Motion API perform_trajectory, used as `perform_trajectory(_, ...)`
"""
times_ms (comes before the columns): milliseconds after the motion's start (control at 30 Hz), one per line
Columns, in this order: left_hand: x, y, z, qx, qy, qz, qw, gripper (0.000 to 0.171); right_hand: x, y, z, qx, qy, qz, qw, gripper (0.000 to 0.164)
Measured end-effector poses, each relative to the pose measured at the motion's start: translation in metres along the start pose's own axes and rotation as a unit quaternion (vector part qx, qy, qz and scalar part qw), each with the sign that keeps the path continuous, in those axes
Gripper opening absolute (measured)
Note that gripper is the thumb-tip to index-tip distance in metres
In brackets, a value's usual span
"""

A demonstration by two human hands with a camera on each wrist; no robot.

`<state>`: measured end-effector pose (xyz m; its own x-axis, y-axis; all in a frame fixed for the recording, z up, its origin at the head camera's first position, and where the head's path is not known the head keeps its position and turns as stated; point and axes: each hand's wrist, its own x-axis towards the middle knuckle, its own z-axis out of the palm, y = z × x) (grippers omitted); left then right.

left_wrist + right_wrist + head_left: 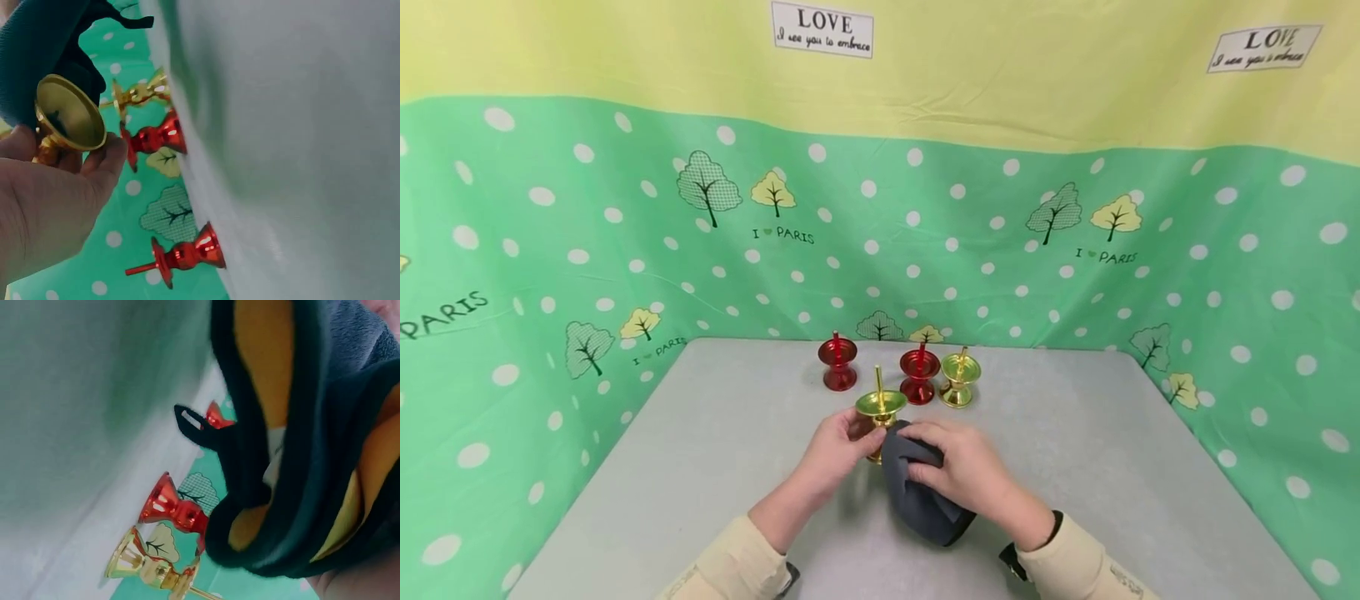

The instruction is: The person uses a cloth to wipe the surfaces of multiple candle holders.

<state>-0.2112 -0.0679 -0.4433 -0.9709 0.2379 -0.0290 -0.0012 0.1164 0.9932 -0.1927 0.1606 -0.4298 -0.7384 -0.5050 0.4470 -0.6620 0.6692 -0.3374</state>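
Observation:
My left hand [835, 454] grips a shiny gold candle holder [881, 404] by its stem, with its spike pointing up and its dish on top. In the left wrist view, the hollow round base of this holder [72, 112] faces the camera. My right hand [966, 467] holds a folded dark grey cloth [917, 508] against the holder's right side, thumb and fingers curled into it. The right wrist view shows the cloth's dark edging, a hanging loop [189, 425] and an orange-yellow inner side. The cloth hides part of the holder's lower half.
Behind my hands, a red candle holder [838, 367] stands on the grey table [700, 467]. Farther right, another red candle holder [919, 379] stands close beside a second gold candle holder [960, 382]. Green and yellow printed fabric [955, 192] hangs around the table's back and sides.

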Motion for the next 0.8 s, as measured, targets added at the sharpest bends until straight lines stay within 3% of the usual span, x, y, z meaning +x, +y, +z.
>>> perform_trajectory(100, 0.000, -0.003, 0.003, 0.006, -0.016, -0.018, 0.9997, 0.043, 0.000, 0.001, 0.001, -0.020, -0.020, 0.012, 1.000, 0.043)
perform_trajectory(267, 0.004, -0.011, 0.006, -0.031, -0.048, -0.060, 0.9966, 0.048, 0.002, 0.005, 0.000, -0.028, -0.068, 0.034, 0.997, 0.037)
perform_trajectory(433, 0.007, -0.019, 0.008, -0.050, -0.046, -0.091, 0.9935, 0.051, 0.003, 0.008, 0.005, -0.048, -0.116, 0.045, 0.991, 0.045)
perform_trajectory(667, 0.007, -0.021, 0.012, -0.057, -0.023, -0.108, 0.9922, 0.056, 0.004, 0.012, 0.012, -0.082, -0.106, 0.028, 0.991, 0.044)
perform_trajectory(800, 0.007, -0.022, 0.012, -0.013, -0.015, -0.092, 0.9956, 0.052, 0.003, 0.015, 0.016, -0.088, -0.110, 0.020, 0.990, 0.042)
